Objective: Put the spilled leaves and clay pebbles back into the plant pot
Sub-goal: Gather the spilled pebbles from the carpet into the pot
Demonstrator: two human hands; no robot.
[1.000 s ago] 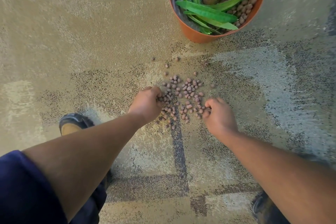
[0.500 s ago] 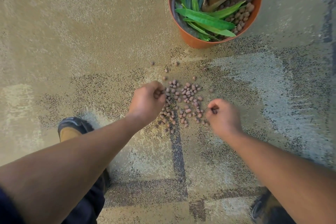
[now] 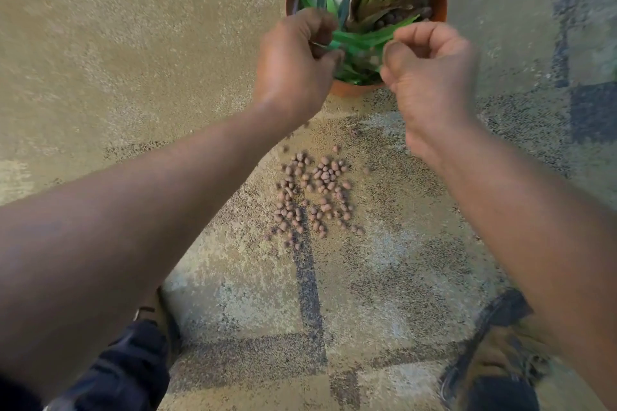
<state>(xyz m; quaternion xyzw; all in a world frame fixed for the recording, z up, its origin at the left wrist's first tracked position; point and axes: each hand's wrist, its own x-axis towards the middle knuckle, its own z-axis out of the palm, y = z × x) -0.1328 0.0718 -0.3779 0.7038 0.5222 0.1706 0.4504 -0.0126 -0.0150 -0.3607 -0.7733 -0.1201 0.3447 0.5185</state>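
Observation:
An orange plant pot [image 3: 350,89] stands on the carpet at the top, with green leaves [image 3: 364,40] and an upright plant inside. My left hand [image 3: 293,60] hovers over the pot's near-left rim, and my right hand [image 3: 430,77] over its near-right rim. Both hands have their fingers curled closed around clay pebbles; most of what they hold is hidden. A pile of brown clay pebbles [image 3: 317,190] lies on the carpet below the pot, between my forearms. A few stray pebbles lie nearer the pot.
The floor is a mottled beige and grey carpet with a dark stripe [image 3: 307,277] running down from the pebbles. My left shoe [image 3: 160,314] and my right shoe [image 3: 494,354] stand at the bottom, either side of the stripe.
Both hands pinched pebbles from the pile, then rose and moved forward to the pot's rim. The view has tilted and shifted toward the pot.

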